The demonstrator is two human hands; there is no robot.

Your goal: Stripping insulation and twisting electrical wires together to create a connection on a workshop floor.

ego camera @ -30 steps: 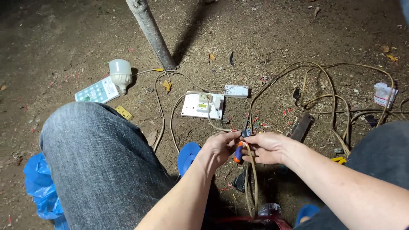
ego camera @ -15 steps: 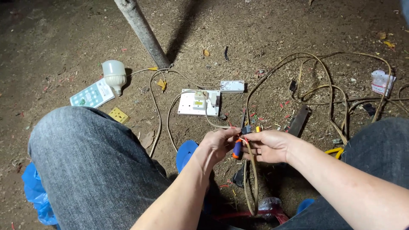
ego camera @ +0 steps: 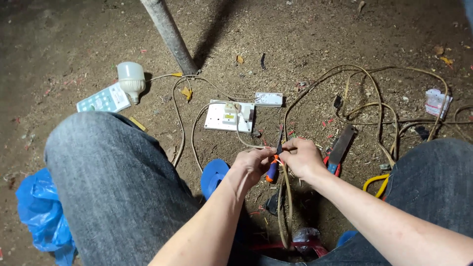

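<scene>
My left hand (ego camera: 252, 163) and my right hand (ego camera: 301, 156) meet low in the middle, fingertips touching, above the dirt ground. Between them is a small tool with a blue and orange handle (ego camera: 271, 171). Its dark tip points up toward a white switch board (ego camera: 217, 118). My left fingers close around the handle. My right fingers pinch a beige cable (ego camera: 284, 207) that runs down between my knees. Another strand of the cable curves up to the switch board. A small white box (ego camera: 268, 99) lies just beyond the board.
My jeans-clad knees flank the hands. A metal pole (ego camera: 170, 34) stands at the back. A white bulb (ego camera: 130, 79) and its carton (ego camera: 102, 100) lie on the left, a blue plastic bag (ego camera: 37, 212) lower left. A blue sandal (ego camera: 213, 176), a flat blade tool (ego camera: 341, 145) and tangled cables (ego camera: 379, 98) surround the hands.
Both hands stay together on the tool and cable, with only small finger shifts. The view has shifted slightly, so everything sits a little lower and to the left in frame.
</scene>
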